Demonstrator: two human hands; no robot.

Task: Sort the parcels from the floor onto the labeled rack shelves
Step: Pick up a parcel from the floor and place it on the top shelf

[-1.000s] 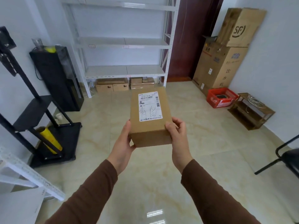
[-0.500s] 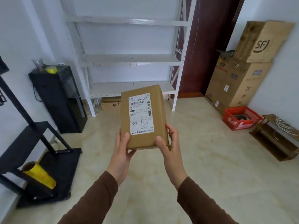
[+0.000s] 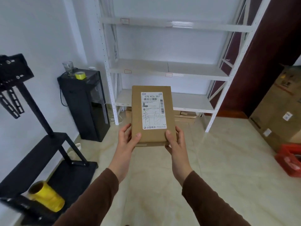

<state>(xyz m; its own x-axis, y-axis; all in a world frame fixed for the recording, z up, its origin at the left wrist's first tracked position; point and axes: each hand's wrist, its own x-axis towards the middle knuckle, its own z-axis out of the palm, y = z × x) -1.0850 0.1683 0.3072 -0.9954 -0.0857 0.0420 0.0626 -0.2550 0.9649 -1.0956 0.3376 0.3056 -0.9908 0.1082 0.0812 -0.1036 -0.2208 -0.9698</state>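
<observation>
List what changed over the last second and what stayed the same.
The person walked closer to the white rack, which now fills more of the view, and raised the parcel toward it. Nothing was let go: left hand and right hand still hold its lower corners, label facing up.

— What is seen on the white rack (image 3: 169,69)?
— Bare white boards are seen on its three upper shelves, and small tags are fixed to their front edges.
— And below it?
— Flat cardboard boxes (image 3: 185,116) are laid on the tiled floor (image 3: 228,168) under the lowest shelf. A red crate (image 3: 290,159) is set on the floor at the right.
</observation>
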